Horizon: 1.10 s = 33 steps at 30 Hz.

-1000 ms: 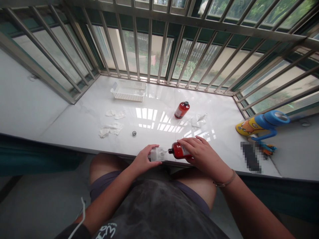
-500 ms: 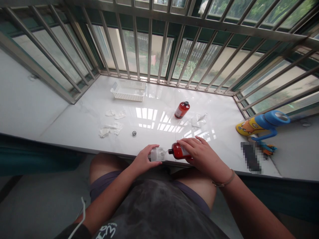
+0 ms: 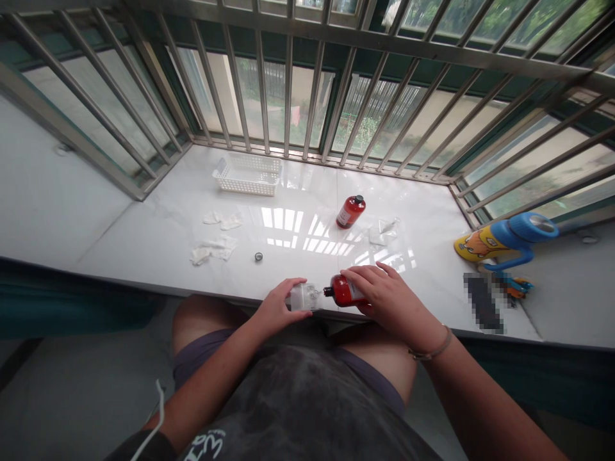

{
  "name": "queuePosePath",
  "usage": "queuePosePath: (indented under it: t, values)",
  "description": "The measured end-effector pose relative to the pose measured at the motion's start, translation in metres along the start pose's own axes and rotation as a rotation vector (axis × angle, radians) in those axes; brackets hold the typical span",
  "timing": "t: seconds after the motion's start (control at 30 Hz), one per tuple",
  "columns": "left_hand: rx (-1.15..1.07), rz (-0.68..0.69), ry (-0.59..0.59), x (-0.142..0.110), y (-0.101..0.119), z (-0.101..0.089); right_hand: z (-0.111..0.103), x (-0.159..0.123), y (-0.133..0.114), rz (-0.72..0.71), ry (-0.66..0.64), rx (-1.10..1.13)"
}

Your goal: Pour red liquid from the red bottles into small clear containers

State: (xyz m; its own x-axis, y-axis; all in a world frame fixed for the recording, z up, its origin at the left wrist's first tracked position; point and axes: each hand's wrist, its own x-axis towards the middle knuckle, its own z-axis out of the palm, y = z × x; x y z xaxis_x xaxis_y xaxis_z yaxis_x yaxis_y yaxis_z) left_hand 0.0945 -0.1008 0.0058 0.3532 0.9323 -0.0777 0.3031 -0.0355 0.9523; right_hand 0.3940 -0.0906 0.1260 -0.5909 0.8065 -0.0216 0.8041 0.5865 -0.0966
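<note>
My left hand (image 3: 284, 303) grips a small clear cup (image 3: 303, 297), its mouth facing right, close to the counter's front edge. My right hand (image 3: 378, 289) is wrapped round a red bottle (image 3: 343, 291) tipped on its side. The bottle's dark, uncapped neck points left at the cup's mouth, and clear liquid seems to run between them. A small dark cap (image 3: 258, 257) lies on the counter beyond my left hand. Farther back stands a second red bottle (image 3: 350, 212) with a dark cap and a pale label.
A white perforated basket (image 3: 247, 177) sits at the back left, with crumpled white tissues (image 3: 214, 250) nearer. A clear square dish (image 3: 383, 232) lies right of the standing bottle. At the right are a blue and yellow flask (image 3: 500, 238) and a blurred-out dark object (image 3: 484, 303). Metal bars (image 3: 288, 96) line the window.
</note>
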Motion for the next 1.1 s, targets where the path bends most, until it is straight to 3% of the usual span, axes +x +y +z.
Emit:
queuePosePath:
  t: [1.1]
  values:
    - [0.021,0.017,0.006,0.0004,-0.0007,0.0017,-0.0015,0.0045,-0.0018,-0.004,-0.037,0.006]
